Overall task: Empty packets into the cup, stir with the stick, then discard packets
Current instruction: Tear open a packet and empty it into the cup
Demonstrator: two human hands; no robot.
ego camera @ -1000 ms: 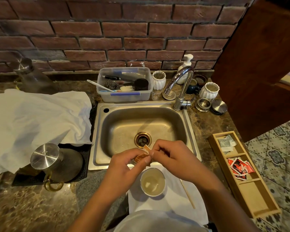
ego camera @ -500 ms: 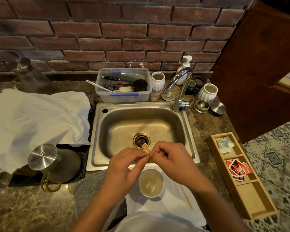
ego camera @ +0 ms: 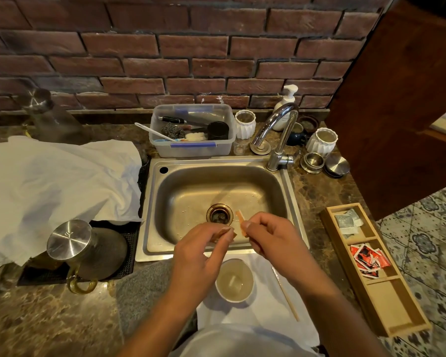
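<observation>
The packet [ego camera: 225, 234], a small brownish sachet, is pinched in the fingertips of the left hand [ego camera: 204, 251] above the near rim of the sink [ego camera: 291, 202], while the right hand [ego camera: 273, 238] pinches a pale orange strip [ego camera: 241, 224] just beside it. Both hands are closed tight on these pieces. Just below them the white cup [ego camera: 234, 279], holding pale liquid, stands on a white napkin [ego camera: 268, 313] on the table [ego camera: 49, 318], with the wooden stick [ego camera: 286, 296] lying beside it on the napkin. A wooden tray [ego camera: 386, 313] to the right holds more packets.
</observation>
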